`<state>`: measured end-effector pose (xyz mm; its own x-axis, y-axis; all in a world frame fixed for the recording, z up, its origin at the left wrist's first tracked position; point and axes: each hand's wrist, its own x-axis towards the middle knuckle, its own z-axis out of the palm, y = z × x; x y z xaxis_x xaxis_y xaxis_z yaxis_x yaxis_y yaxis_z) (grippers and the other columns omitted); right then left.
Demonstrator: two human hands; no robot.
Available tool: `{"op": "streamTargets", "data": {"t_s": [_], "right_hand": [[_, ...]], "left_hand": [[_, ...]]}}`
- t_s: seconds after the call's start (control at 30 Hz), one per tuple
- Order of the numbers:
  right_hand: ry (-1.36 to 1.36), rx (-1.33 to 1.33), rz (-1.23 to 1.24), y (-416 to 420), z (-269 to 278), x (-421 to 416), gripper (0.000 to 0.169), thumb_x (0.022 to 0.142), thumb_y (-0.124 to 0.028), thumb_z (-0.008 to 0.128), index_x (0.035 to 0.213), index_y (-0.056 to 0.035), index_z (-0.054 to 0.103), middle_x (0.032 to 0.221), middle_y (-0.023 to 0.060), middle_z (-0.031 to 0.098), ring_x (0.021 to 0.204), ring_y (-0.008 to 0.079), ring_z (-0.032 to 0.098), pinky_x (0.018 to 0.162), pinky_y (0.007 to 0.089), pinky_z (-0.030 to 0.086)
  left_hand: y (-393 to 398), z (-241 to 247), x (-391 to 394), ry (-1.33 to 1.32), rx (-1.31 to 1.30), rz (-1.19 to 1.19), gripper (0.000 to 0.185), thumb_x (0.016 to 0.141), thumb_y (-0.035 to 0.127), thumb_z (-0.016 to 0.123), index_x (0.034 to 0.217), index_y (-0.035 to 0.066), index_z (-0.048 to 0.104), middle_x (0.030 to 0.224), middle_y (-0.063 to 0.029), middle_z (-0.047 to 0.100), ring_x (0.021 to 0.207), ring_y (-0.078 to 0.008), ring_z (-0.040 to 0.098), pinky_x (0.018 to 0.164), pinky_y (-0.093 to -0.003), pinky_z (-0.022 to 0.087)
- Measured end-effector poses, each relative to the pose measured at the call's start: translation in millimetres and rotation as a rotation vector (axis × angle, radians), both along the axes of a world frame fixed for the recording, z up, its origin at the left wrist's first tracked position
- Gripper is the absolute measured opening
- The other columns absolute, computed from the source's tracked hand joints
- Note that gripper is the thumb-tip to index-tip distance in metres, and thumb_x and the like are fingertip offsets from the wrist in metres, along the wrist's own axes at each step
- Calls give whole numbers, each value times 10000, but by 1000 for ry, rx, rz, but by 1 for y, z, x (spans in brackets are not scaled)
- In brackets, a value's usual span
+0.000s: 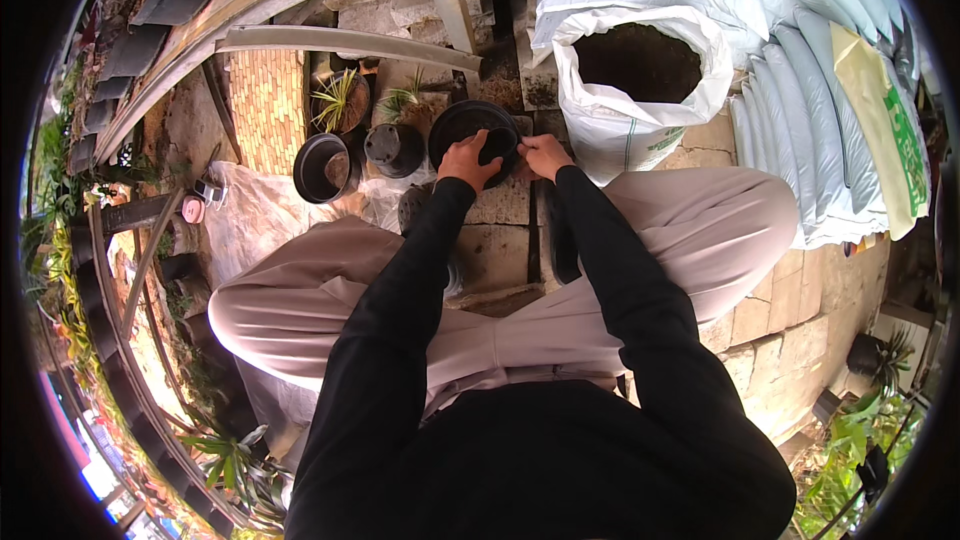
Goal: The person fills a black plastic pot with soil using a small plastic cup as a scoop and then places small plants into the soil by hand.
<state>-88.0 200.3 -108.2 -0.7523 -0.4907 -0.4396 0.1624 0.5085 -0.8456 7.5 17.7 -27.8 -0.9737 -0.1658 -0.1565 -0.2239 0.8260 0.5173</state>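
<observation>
My left hand (466, 160) curls over the near left side of a small black plastic pot (500, 141), thumb and fingers spread against it. On the other side, my right hand (545, 155) pinches its right edge. The small pot is over or inside a wide black basin (459, 114), whose dark interior shows around it; whether the two touch cannot be told. Left of the basin sit an upturned black nursery pot (393, 150) with holes in its base and an upright black pot (306, 169). The small pot's contents are too dark to make out.
An open white sack of dark soil (637, 64) stands at the right, before stacked full sacks (802, 120). Potted spiky plants (335, 101) are beyond the pots. A metal bar (345, 40) crosses the far side. Plastic sheeting (251, 202) covers ground at left.
</observation>
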Motion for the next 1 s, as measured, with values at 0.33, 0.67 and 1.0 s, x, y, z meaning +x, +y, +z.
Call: {"op": "streamTargets", "data": {"t_s": [0.33,0.67,1.0], "right_hand": [[5,30,21,-2,-4,-5,240,1030,-150,538,1119,32,669,810,98,710,647,187,711,609,331,589],[-37,-31,-70,-3,-4,6,294,945,-107,572,1199,-20,691,978,172,721,856,286,694,740,377,517],[-255,-129,-44,3,9,3,366,954,27,438,1279,62,602,1022,63,682,708,193,711,604,353,577]], "left_hand": [[-4,20,-5,116,-104,92,714,890,430,702,1476,122,437,1343,-162,610,1075,-400,657,861,-501,575],[-13,13,-14,68,-243,194,752,863,392,754,1416,-14,444,1335,-211,528,1243,-413,473,1008,-465,455],[1,10,-42,-6,-261,307,716,886,469,680,1312,-80,510,1264,-224,491,1186,-395,496,1004,-450,455]]}}
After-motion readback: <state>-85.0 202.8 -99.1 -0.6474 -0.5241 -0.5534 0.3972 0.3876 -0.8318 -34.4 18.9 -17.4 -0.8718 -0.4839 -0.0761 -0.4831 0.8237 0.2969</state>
